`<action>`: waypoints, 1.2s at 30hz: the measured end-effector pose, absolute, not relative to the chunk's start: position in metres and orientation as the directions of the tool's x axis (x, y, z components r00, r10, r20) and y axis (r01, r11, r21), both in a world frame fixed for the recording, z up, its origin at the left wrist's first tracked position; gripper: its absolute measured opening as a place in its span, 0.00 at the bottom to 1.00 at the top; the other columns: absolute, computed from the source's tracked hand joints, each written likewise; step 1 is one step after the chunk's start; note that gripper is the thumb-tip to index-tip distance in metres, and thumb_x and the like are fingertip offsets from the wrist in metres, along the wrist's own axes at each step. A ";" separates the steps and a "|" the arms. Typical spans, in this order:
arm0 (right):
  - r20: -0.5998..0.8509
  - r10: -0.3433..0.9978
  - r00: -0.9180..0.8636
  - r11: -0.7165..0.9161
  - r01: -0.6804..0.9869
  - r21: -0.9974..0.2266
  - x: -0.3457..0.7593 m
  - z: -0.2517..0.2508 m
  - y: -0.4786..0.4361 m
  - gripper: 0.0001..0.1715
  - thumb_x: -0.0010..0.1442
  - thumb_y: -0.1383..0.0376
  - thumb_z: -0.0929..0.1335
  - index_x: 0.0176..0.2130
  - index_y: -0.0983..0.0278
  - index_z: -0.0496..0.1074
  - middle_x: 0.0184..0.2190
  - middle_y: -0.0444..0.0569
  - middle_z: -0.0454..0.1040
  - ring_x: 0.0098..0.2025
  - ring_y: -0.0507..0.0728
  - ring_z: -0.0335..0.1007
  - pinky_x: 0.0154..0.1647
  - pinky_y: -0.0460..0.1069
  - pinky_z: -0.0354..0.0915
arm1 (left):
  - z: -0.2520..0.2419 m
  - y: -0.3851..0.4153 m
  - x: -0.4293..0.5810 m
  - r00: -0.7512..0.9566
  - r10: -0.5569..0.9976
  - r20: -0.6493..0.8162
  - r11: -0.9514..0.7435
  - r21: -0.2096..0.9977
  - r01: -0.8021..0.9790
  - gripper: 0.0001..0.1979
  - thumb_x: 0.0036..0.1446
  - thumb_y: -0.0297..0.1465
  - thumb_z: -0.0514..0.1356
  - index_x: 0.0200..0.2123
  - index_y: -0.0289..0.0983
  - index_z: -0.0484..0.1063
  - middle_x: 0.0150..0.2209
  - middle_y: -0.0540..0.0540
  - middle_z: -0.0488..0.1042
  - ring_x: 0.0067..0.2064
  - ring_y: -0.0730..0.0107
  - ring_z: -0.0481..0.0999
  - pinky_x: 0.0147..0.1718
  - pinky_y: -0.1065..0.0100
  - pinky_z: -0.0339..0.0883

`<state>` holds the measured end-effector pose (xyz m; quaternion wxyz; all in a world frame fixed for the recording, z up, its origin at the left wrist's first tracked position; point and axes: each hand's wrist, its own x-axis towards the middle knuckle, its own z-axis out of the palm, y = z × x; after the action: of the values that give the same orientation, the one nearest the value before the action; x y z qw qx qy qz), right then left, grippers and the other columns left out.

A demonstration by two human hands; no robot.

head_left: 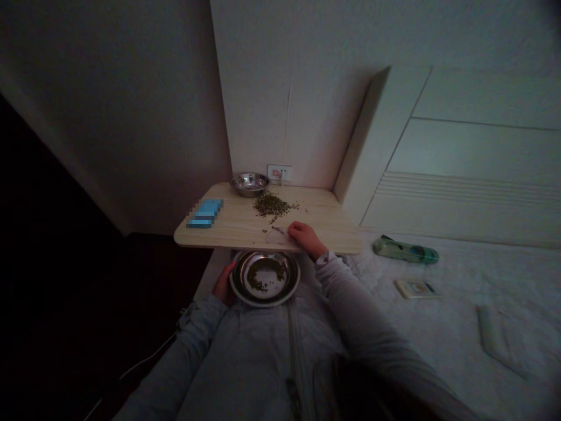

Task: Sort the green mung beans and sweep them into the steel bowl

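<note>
My left hand [224,285] grips the left rim of a round steel plate [293,283] held just below the front edge of a small wooden table [324,225]. The plate holds a patch of small green beans [263,275]. My right hand [303,235] rests on the tabletop near its front edge, fingers curled and pointing left, touching a pale patch there. What is under the fingers I cannot make out. A pile of the same green beans [270,205] lies on the table beyond that hand.
A steel bowl [249,182] stands at the table's back edge, by a wall socket [279,173]. A blue flat object [205,213] lies on the table's left. On the white bed at right lie a green case [405,250], a small card [416,287] and a white roll [493,333].
</note>
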<state>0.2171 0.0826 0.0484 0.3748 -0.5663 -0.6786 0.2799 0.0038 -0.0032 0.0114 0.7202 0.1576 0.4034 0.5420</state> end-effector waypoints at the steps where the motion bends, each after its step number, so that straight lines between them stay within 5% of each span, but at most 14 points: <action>1: 0.191 0.978 -0.080 0.203 0.558 -0.805 0.217 0.049 0.082 0.09 0.44 0.64 0.59 0.21 0.66 0.65 0.18 0.42 0.65 0.22 0.47 0.56 0.25 0.43 0.52 | 0.012 -0.004 0.004 0.088 0.907 -0.411 0.363 0.662 -0.655 0.16 0.51 0.30 0.47 0.29 0.32 0.73 0.26 0.45 0.76 0.39 0.66 0.72 0.43 0.68 0.61; 36: 0.181 0.974 -0.137 0.227 0.542 -0.809 0.216 0.052 0.080 0.08 0.43 0.64 0.60 0.21 0.66 0.65 0.18 0.41 0.64 0.23 0.47 0.56 0.26 0.43 0.51 | 0.011 -0.003 0.004 0.082 0.919 -0.386 0.350 0.704 -0.618 0.14 0.49 0.31 0.49 0.29 0.33 0.73 0.31 0.45 0.76 0.42 0.64 0.70 0.45 0.66 0.59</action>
<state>0.2163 0.0800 0.0517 0.3643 -0.5466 -0.6933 0.2963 0.0036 -0.0027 0.0109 0.7123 0.1835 0.4097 0.5396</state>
